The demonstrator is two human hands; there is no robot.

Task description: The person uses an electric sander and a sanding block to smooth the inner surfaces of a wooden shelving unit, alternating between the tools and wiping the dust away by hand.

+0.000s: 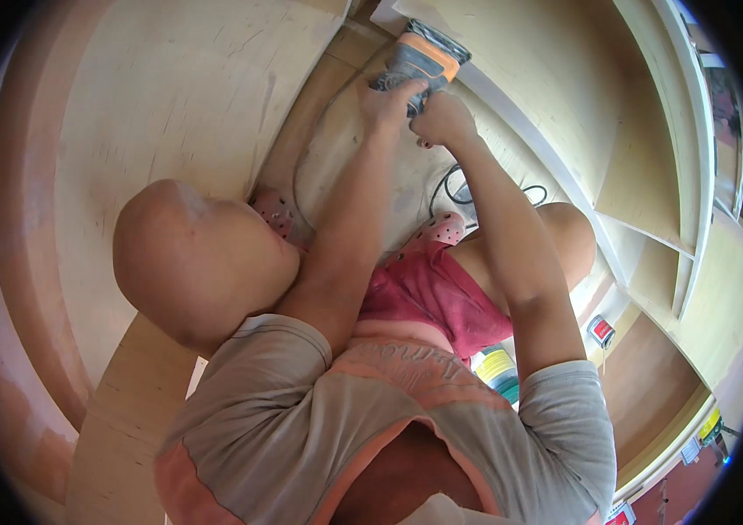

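Note:
At the top of the view, an orange and grey power sander (431,59) is gripped between both my hands, with my arms stretched out. My left hand (385,105) holds its near left side, the thumb laid over the body. Closed around the rear end is my right hand (447,120), its knuckles upward. The sander's dark, flat end points away from me, close to the pale lower edge of a wooden cabinet (555,44). Whether its pad touches the wood cannot be made out.
A large plywood panel (179,96) rises on the left, and open shelving (643,157) stands on the right. A black cord (443,188) loops on the floor near my pink clog (446,227). A small red-and-white can (601,331) and a yellow-and-teal bucket (498,372) sit at my right.

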